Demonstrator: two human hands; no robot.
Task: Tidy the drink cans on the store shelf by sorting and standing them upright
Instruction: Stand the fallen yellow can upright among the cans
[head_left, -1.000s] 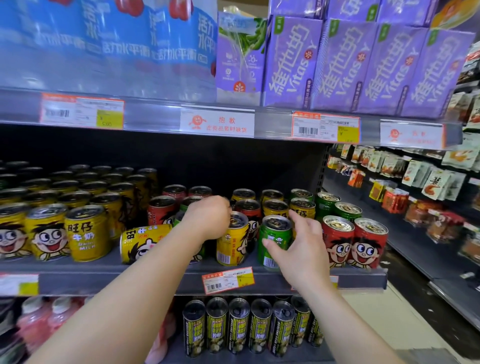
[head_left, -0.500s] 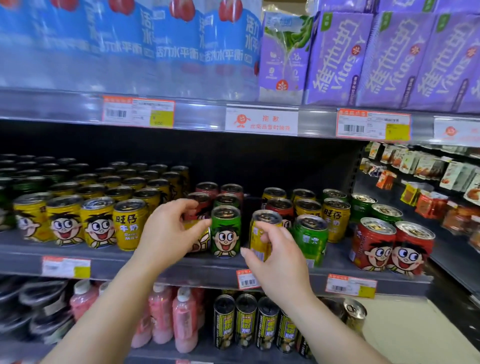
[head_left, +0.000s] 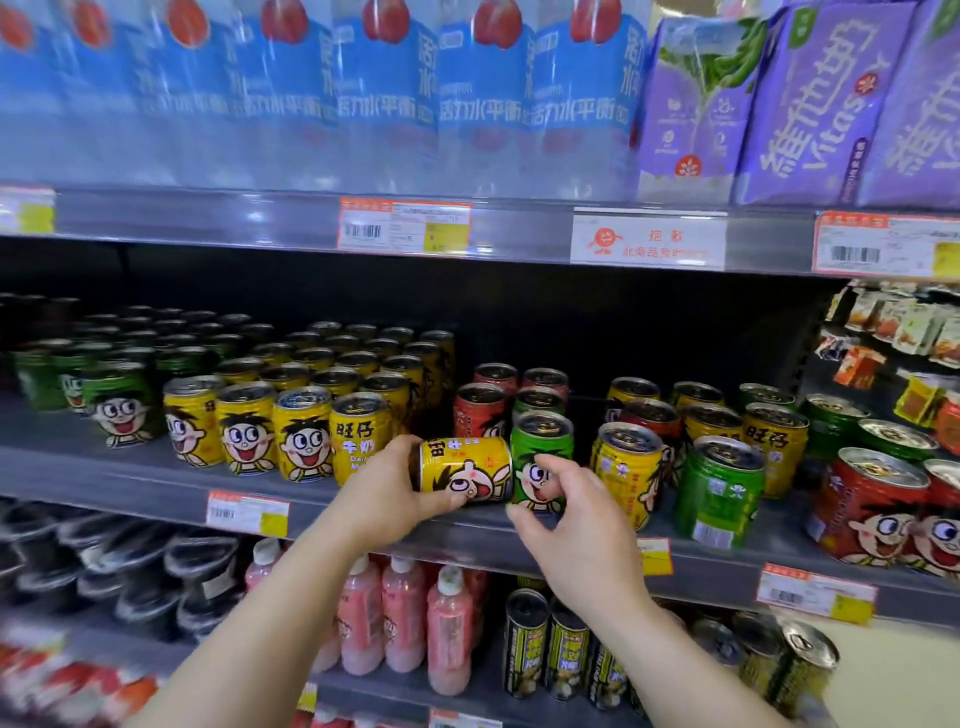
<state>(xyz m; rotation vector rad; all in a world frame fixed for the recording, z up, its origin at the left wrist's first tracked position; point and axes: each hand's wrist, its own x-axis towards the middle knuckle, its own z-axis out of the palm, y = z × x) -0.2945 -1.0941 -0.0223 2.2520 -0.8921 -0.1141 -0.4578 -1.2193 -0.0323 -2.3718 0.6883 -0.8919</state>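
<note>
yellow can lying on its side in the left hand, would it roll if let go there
Probably: the yellow can lies sideways at the shelf front, so its round wall could roll. The upright green can beside it may block one way. The left hand grips it firmly, suggesting rigid metal.

A single head-worn view is given, taken close to the middle shelf (head_left: 156, 483) and aimed forward and slightly down at it. The shelf above it is cut off along the top edge, the shelf below it is seen steeply from above, and both forearms enter from beneath it
</note>
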